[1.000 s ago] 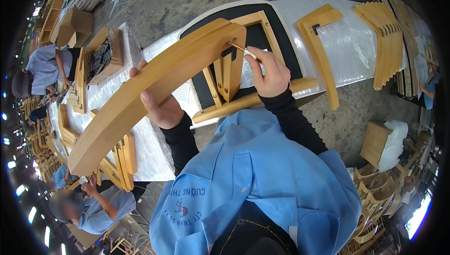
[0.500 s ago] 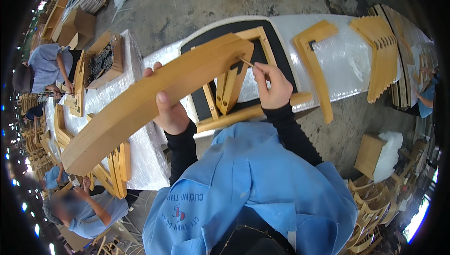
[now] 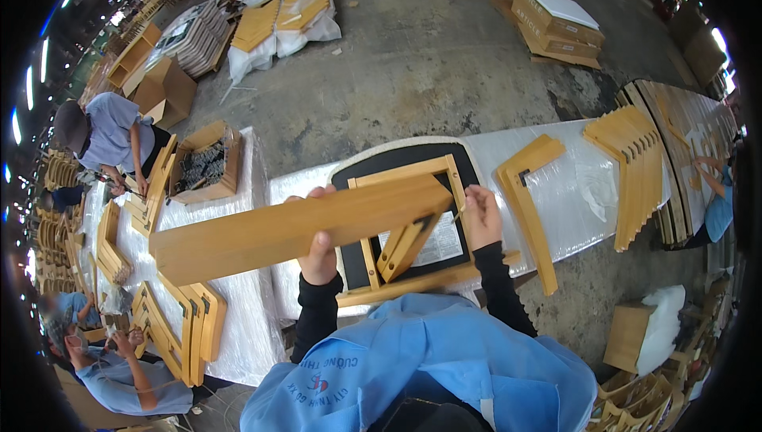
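Observation:
My left hand grips a long, broad wooden chair part, thumb on the near side and fingertips over the far edge. The part is held in the air, its right end above the chair frame. My right hand is closed in a pinch beside that end, around a thin rod that is partly hidden. Beneath lies a wooden chair frame on a black seat base with a pale rim and a white label. A slanted wooden piece shows below the held part.
Right of the seat, an angled wooden leg assembly lies on the plastic-wrapped table, with several stacked alike beyond. At left are a carton of dark parts and more angled frames. Co-workers work along the left side.
The view has tilted up, showing more floor beyond the table. The held part has turned closer to level, its left end rising. My right hand stays beside its right end with the rod.

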Available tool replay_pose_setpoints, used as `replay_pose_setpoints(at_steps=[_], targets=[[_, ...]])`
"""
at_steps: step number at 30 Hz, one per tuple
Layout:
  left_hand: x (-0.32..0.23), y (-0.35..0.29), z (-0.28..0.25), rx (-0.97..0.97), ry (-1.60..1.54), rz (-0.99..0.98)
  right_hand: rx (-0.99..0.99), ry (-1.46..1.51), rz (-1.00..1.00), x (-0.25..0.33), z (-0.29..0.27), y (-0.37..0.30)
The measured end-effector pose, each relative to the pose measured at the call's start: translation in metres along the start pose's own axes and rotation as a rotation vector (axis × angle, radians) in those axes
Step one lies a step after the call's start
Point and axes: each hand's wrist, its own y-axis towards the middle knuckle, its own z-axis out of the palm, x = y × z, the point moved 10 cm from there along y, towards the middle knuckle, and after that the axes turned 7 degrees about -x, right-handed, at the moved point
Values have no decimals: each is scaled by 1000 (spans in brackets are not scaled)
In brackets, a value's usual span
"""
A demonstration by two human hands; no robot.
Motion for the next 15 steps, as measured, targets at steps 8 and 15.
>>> replay_pose_setpoints(at_steps=[8, 15], targets=[[10, -4, 51, 148, 97, 14, 491, -321, -724, 208, 79, -42], [29, 45, -43, -338, -261, -24, 205, -327, -387, 160, 20, -19]])
